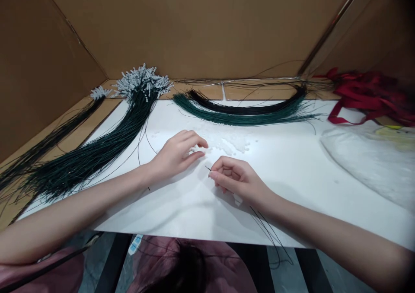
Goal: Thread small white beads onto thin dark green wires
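Dark wire [208, 168] is sitting pinched in the right hand [239, 177] over the white board [191, 217], tip unbeaded. Left hand [177, 152] is curving loosely, thumb parted, beside white beads [228, 146]. Bead-tipped wires [110, 148] are lying leftward, apparently done; bare green wires [243, 119] are remaining behind.

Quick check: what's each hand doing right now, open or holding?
Left hand: open, thumb and index fingertip apart, near the small white pieces.
Right hand: closed, pinching thin dark wire.
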`<state>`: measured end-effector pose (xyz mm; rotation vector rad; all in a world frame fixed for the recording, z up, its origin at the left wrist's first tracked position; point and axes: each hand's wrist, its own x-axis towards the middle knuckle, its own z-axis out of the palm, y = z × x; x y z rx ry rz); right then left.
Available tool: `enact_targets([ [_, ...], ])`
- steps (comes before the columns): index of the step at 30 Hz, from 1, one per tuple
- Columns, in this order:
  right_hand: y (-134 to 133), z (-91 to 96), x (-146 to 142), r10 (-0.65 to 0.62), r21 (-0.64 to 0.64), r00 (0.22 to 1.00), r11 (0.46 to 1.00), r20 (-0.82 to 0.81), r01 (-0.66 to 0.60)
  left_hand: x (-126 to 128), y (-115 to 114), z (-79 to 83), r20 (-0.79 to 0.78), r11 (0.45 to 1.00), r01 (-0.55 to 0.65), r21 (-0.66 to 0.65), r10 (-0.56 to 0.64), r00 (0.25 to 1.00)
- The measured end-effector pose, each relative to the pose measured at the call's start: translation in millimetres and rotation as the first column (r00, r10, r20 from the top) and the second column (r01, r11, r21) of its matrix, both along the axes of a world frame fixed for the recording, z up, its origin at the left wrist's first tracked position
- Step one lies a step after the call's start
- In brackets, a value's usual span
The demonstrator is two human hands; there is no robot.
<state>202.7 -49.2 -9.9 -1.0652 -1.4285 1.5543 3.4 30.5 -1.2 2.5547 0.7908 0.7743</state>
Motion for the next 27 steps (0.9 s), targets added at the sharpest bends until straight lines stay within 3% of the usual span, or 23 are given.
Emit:
enact_targets([
  [4,0,2.8,0,-0.011,-0.013,1.0,1.0,-0.007,0.011,6,18,-1.9,-0.223,0.99,0.012,0.138,0.019,0.975],
  [13,0,3.4,1,-0.017,-0.028,1.0,0.999,-0.026,0.017,14,18,-0.9,-0.238,0.995,0.024,0.101,0.001,0.971],
  [15,0,3.3,0,-0.023,-0.018,0.999,1.0,-0.029,0.022,11,13,4.8,-0.161,0.999,0.037,0.014,-0.034,0.986],
  [17,0,3.3,0,-0.03,-0.006,0.999,1.0,-0.033,0.03,5,4,10.9,-0.042,0.984,0.053,-0.168,-0.061,0.997],
  [21,-1,3.4,-1,-0.043,0.003,0.999,0.999,-0.031,0.043,-5,-15,12.1,0.175,0.879,0.112,-0.464,-0.033,0.984],
  [27,-1,3.1,-1,-0.056,0.026,0.998,0.998,-0.017,0.056,-7,-30,-3.7,0.392,0.716,0.183,-0.674,0.136,0.91],
])
